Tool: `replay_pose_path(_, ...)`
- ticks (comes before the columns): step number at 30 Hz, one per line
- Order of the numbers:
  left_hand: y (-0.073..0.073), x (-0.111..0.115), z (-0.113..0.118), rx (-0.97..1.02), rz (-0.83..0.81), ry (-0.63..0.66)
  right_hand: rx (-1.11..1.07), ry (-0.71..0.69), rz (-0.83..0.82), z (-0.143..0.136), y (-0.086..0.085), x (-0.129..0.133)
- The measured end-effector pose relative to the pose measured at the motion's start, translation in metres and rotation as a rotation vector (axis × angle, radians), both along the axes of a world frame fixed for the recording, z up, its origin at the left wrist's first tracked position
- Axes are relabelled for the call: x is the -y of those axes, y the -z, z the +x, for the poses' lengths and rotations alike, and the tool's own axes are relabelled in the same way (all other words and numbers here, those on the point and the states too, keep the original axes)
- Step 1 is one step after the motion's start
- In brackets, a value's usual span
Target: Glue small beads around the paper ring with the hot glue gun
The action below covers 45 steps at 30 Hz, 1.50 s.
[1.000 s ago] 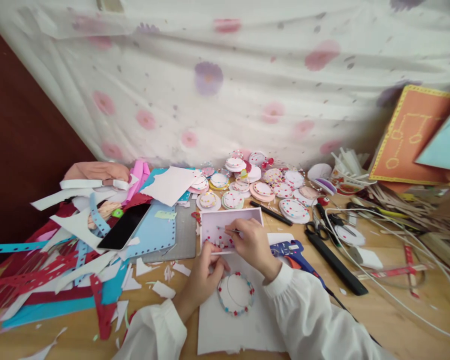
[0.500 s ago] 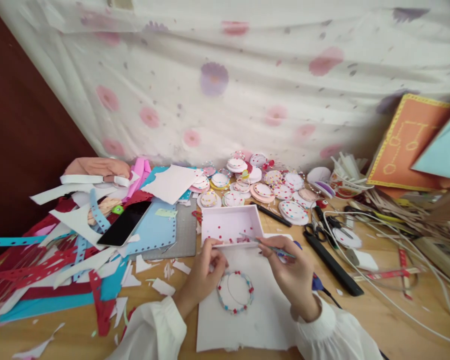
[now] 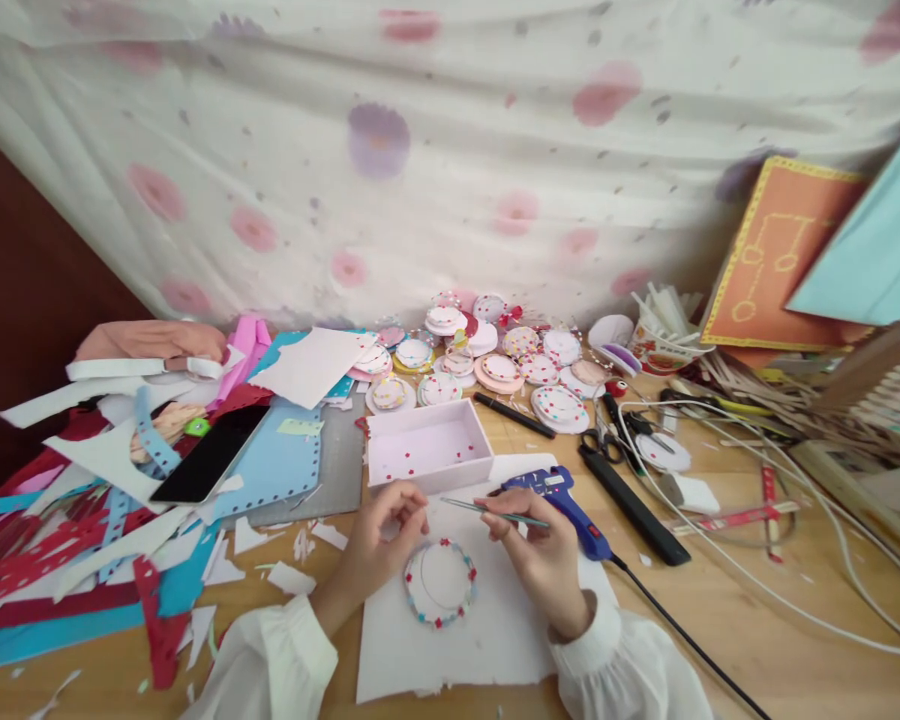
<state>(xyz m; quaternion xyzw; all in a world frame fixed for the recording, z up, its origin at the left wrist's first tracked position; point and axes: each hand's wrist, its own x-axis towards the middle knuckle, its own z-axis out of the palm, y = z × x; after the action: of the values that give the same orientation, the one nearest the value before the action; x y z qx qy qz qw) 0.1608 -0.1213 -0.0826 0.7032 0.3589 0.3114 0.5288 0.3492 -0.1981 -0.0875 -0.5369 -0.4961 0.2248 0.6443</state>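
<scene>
Between the fingers of my right hand [image 3: 534,545] is a pair of thin tweezers [image 3: 499,512], its tip pointing left toward my left hand. My left hand [image 3: 391,525] has its fingers closed together in front of the box; what they hold, if anything, is too small to tell. A beaded ring [image 3: 440,622] with red, blue and white pieces lies on a white sheet [image 3: 495,650] below and between my hands. The shallow white box [image 3: 429,470], with a few small red pieces inside, stands just beyond my hands.
A blue glue gun [image 3: 579,512] lies right of the box, its black cord running to the front right. Paper scraps [image 3: 90,450] and a phone [image 3: 211,453] cover the left. Decorated discs [image 3: 500,370] crowd the back; scissors [image 3: 601,443] and white cables lie at right.
The tweezers have come out of the box and now lie over the sheet near my left fingers. My left hand has left the box's edge. The whole view has shifted, uncovering the glue gun.
</scene>
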Motion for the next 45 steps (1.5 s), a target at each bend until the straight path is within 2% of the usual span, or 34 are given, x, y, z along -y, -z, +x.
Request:
replay_pose_path(3,0.001,-0.004,0.005,-0.005,-0.04,-0.049,-0.004,-0.04,-0.018,-0.002,0.001,0.002)
replay_pose_path(14,0.01,-0.003,0.002,-0.093,0.086,0.01,0.076,-0.071,-0.106,-0.005,0.004,0.003)
replay_pose_path(19,0.01,-0.003,0.002,-0.075,0.079,-0.006,0.061,-0.083,-0.114,-0.005,0.005,0.004)
replay_pose_path(25,0.009,-0.003,0.0,-0.064,0.081,0.034,0.023,-0.111,-0.17,-0.005,0.004,0.005)
replay_pose_path(29,0.009,-0.003,0.001,-0.067,0.069,0.012,0.006,-0.094,-0.16,-0.005,-0.001,0.005)
replay_pose_path(36,0.0,-0.004,0.005,-0.074,0.059,0.02,-0.026,-0.036,-0.14,-0.004,-0.004,0.005)
replay_pose_path(45,0.011,-0.003,0.0,-0.098,0.093,0.064,-0.017,-0.041,-0.154,-0.004,0.002,0.008)
